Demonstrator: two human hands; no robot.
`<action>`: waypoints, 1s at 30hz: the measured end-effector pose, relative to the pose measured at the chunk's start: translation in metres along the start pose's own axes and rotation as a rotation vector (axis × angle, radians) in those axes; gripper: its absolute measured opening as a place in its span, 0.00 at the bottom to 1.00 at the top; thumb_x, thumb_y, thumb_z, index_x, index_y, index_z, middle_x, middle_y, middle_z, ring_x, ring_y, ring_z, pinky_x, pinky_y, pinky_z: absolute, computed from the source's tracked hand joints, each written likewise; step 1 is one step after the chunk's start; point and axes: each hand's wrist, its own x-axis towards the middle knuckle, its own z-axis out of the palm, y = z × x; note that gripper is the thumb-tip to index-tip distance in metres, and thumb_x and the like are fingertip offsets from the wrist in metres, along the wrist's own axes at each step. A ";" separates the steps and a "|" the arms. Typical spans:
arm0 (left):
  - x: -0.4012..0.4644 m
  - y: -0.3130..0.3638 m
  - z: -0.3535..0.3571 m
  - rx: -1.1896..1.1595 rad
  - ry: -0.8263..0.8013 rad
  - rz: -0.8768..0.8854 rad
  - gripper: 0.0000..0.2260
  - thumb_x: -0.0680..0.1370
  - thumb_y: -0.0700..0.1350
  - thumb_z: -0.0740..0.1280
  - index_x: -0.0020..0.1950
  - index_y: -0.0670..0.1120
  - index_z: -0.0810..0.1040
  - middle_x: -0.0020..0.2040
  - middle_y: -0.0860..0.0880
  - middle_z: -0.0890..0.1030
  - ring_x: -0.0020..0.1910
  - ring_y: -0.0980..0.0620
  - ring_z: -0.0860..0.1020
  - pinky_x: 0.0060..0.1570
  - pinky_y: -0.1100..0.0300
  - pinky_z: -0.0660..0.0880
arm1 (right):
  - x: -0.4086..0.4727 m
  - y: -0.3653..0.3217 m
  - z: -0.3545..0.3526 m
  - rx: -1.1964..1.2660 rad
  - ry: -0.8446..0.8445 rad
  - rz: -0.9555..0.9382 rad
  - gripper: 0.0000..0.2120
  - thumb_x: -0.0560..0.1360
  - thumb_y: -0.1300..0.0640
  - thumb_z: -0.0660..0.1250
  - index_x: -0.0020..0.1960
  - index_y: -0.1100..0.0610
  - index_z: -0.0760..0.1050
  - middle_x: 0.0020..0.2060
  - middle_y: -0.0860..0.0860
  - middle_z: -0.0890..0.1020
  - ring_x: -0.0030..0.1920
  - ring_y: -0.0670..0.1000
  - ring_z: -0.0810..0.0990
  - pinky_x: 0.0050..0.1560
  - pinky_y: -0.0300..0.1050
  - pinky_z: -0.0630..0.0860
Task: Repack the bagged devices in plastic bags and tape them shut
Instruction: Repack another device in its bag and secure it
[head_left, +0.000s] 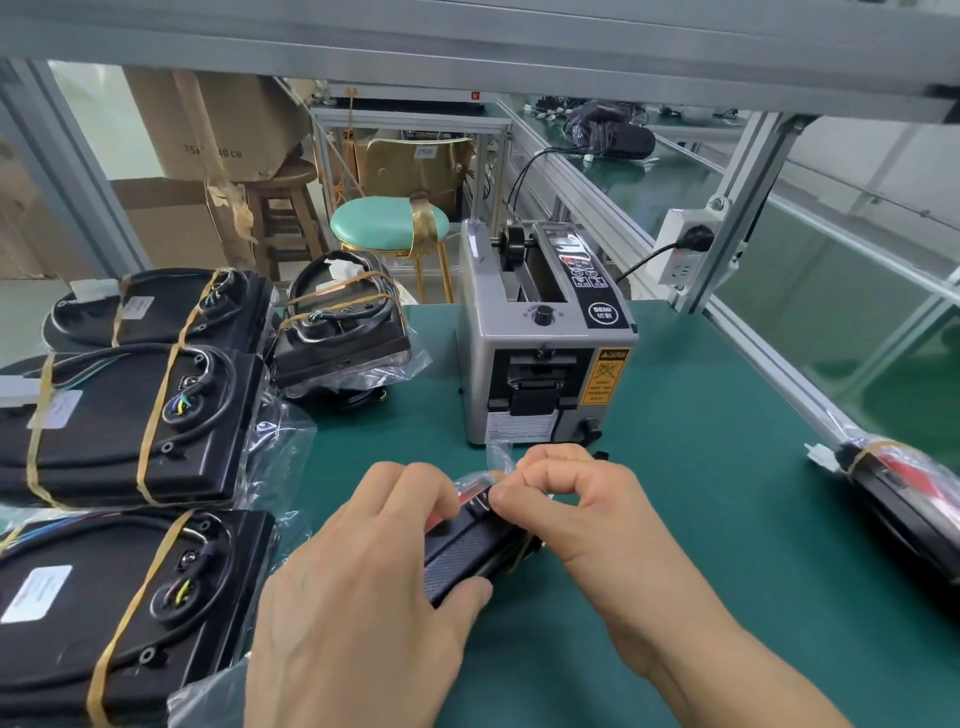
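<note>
Left hand (363, 561): nearest item, centre foreground; fingers curled over the upper edge and thumb pressed under the near end of the device in work, gripping it.

Right hand (566, 499): just right of the left hand; fingertips bunched together, pinching the clear film at the far end of the same device.

Bagged device (467, 551): black, oblong, finely ribbed matte casing, a red patch at its far end, wrapped in thin glossy plastic bag (496, 457) whose crinkled mouth stands up between the fingers. Held at the centre of the desk, near edge, just in front of the tape dispenser.

Desk (701, 519): flat green mat surface, smooth, faintly textured.

Stacked devices (119, 426): left side, near to middle distance; flat black rounded-rectangular housings with coiled black cable, coloured wire ends, white labels, each strapped by tan rubber bands and lying in clear bags. One further unit (337, 338) sits tilted beyond them.

Finished device (904, 493): right edge, bagged, black with red, a white connector protruding.

Tape dispenser (540, 358): middle distance, boxy grey metal body, black control panel, round knob, yellow caution sticker, black cutter slot facing near.

Power strip (685, 249): white, fixed to the aluminium frame, black plug inserted.

Stool (389, 223): far, mint-green padded seat, gold legs.

Cardboard boxes (208, 145): far left, brown, stacked.
</note>
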 end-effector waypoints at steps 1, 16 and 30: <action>0.000 0.000 0.000 0.000 0.000 0.001 0.29 0.47 0.53 0.82 0.39 0.56 0.70 0.34 0.60 0.72 0.26 0.56 0.71 0.26 0.72 0.59 | 0.000 -0.001 0.000 0.015 -0.012 0.004 0.11 0.69 0.60 0.72 0.28 0.54 0.80 0.36 0.39 0.75 0.38 0.39 0.73 0.37 0.27 0.65; 0.000 -0.003 0.000 -0.009 -0.020 0.034 0.29 0.48 0.54 0.81 0.40 0.56 0.69 0.36 0.62 0.73 0.25 0.59 0.63 0.24 0.72 0.59 | 0.005 -0.001 -0.001 -0.151 -0.015 -0.081 0.08 0.69 0.58 0.72 0.31 0.53 0.82 0.35 0.36 0.76 0.42 0.38 0.74 0.39 0.25 0.65; 0.000 -0.001 0.005 -0.043 0.006 0.083 0.31 0.47 0.50 0.84 0.46 0.62 0.77 0.42 0.61 0.75 0.39 0.57 0.70 0.19 0.57 0.74 | 0.006 0.009 -0.004 -0.062 0.247 0.002 0.09 0.68 0.61 0.69 0.43 0.49 0.72 0.43 0.45 0.77 0.45 0.44 0.75 0.44 0.36 0.68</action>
